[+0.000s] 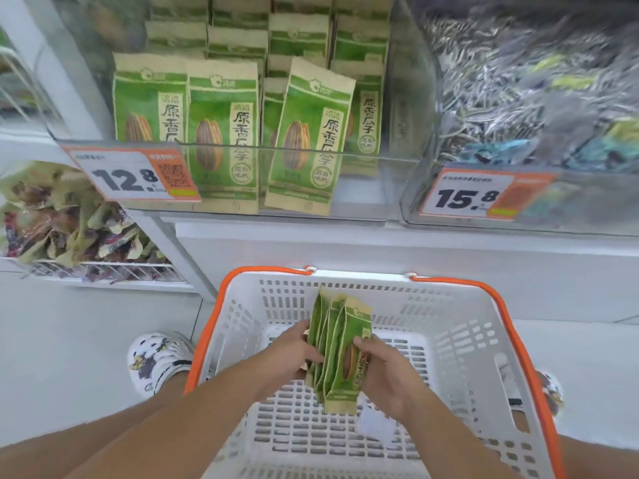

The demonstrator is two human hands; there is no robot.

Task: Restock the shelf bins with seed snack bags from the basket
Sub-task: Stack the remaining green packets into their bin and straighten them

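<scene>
A stack of several green and tan seed snack bags (337, 344) stands on edge inside the white basket (460, 326) with orange handles. My left hand (292, 357) presses the stack's left side and my right hand (383, 371) presses its right side, so both hold it together. Above, a clear shelf bin (377, 188) with a 12.8 price tag (133, 174) holds rows of the same green bags (224, 133), upright, with one front bag (307, 140) leaning left.
To the right, a second clear bin (518, 98) with a 15.8 tag (484, 195) holds small silver packets. A wire rack (69, 219) of mixed snack packs sits lower left. My shoes flank the basket on the white floor.
</scene>
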